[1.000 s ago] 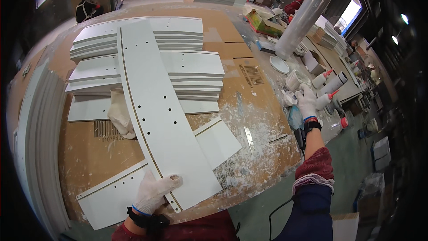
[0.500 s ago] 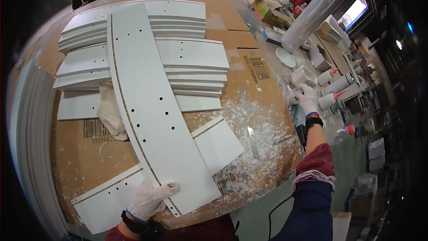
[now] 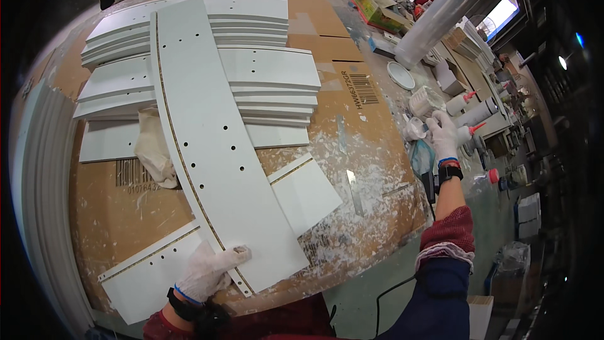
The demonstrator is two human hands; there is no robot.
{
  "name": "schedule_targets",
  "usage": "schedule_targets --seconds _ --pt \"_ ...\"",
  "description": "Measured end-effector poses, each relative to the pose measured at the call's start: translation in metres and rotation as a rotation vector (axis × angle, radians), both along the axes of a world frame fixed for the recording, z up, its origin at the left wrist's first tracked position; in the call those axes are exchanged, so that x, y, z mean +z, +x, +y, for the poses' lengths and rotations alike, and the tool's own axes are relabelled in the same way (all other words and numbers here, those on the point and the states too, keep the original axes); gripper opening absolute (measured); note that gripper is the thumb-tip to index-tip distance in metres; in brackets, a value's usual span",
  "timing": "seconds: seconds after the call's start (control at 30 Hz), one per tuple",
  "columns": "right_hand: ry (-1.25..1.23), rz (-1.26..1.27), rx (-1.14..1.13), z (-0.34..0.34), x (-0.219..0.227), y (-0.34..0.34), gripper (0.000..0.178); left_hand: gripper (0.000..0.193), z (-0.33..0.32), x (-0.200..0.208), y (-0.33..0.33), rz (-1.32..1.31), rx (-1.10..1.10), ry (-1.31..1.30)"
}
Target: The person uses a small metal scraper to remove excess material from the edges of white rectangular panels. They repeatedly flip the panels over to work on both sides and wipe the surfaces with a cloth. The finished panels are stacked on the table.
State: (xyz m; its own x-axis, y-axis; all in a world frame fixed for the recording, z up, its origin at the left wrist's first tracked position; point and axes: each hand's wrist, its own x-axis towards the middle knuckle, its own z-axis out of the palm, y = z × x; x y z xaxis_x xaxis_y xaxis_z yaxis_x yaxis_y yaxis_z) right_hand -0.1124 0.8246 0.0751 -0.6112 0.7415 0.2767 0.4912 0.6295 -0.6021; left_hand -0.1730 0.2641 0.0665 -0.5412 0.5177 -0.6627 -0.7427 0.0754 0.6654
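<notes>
A long curved white panel (image 3: 204, 101) with a brown slot along its left edge and several holes lies slanting over other panels. My gloved left hand (image 3: 206, 272) grips its near end, thumb on top and fingers out of sight underneath. Out to the right, my gloved right hand (image 3: 444, 138) has its fingers drawn together; what they hold, if anything, is hidden. That hand is beside a white plastic tub (image 3: 425, 101), a crumpled white piece (image 3: 414, 129) and a squeeze bottle with a red tip (image 3: 465, 133).
Stacked white panels (image 3: 270, 66) lie on the cardboard-covered table (image 3: 327, 101); more stand along the left edge (image 3: 47, 201). A cream cloth (image 3: 154, 151) lies beside the long panel. Right are a clear film roll (image 3: 440, 19), round lid (image 3: 401, 76) and dark-handled tool (image 3: 428, 186).
My right hand has shifted slightly right, away from the crumpled white piece and closer to the bottles. My left hand keeps its hold on the panel.
</notes>
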Motion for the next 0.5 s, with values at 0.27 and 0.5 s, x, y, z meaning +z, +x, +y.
schedule_targets --seconds 0.27,0.5 --pt "0.277 -0.035 0.039 0.001 -0.008 0.007 0.031 0.030 -0.001 0.002 0.001 0.040 -0.005 -0.042" --pt "0.409 -0.069 -0.098 -0.011 0.008 0.022 0.032 0.031 0.000 -0.003 0.001 0.055 -0.034 -0.009"
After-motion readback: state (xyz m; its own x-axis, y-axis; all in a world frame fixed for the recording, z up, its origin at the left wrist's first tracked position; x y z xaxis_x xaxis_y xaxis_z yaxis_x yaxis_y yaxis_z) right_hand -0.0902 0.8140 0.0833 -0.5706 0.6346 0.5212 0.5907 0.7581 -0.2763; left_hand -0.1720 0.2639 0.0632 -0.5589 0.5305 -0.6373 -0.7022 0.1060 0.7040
